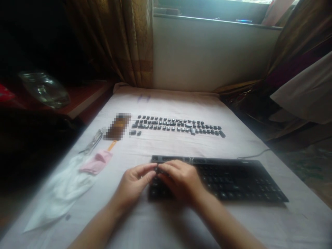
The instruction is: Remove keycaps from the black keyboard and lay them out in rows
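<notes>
A black keyboard (233, 180) lies on the pale sheet in front of me. Both hands meet over its left end. My left hand (135, 183) has its fingers curled together at the keyboard's upper left corner. My right hand (181, 180) rests on the keys beside it, fingers bent and pressed toward the left hand. What the fingertips pinch is too small and blurred to name. Farther back, several loose black keycaps (178, 125) lie in rows.
A pink cloth (96, 162) and a white cloth (62, 190) lie left of the keyboard. A metal tool (93, 141) and a blurred brown object (117, 126) sit at the back left. The keyboard's cable (255, 154) runs off right. Curtains and a wall stand behind.
</notes>
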The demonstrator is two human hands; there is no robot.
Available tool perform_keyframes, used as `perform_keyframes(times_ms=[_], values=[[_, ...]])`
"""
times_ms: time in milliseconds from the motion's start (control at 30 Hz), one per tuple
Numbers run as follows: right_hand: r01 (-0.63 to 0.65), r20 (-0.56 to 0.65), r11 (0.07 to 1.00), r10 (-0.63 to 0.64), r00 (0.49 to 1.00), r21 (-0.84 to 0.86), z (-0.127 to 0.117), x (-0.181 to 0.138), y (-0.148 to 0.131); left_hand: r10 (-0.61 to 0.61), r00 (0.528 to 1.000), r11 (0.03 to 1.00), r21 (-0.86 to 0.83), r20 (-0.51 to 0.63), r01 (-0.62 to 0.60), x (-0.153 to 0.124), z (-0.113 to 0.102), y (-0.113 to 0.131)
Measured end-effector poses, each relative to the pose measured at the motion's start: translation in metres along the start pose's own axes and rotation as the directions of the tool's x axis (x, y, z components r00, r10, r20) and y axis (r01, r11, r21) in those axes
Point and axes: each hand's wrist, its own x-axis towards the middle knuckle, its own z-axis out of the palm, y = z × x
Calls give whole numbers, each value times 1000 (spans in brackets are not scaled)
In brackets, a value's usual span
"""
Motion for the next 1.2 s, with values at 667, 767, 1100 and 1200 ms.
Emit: perform_keyframes(times_ms=[667, 767, 1100, 1200], values=[[-298, 387, 934, 353, 852, -195, 49, 99, 55, 80, 941, 992, 117, -328, -43, 19, -13, -11], [-310, 405, 924, 377, 833, -224, 69, 117, 67, 87, 929, 991, 123, -359, -45, 21, -15, -11], [-299, 445, 915, 395, 803, -271, 84, 132, 65, 51, 934, 995, 96, -354, -17, 22, -12, -14], [-290, 459, 915, 393, 797, -280, 84, 133, 65, 54, 934, 995, 98, -352, -21, 22, -12, -16]])
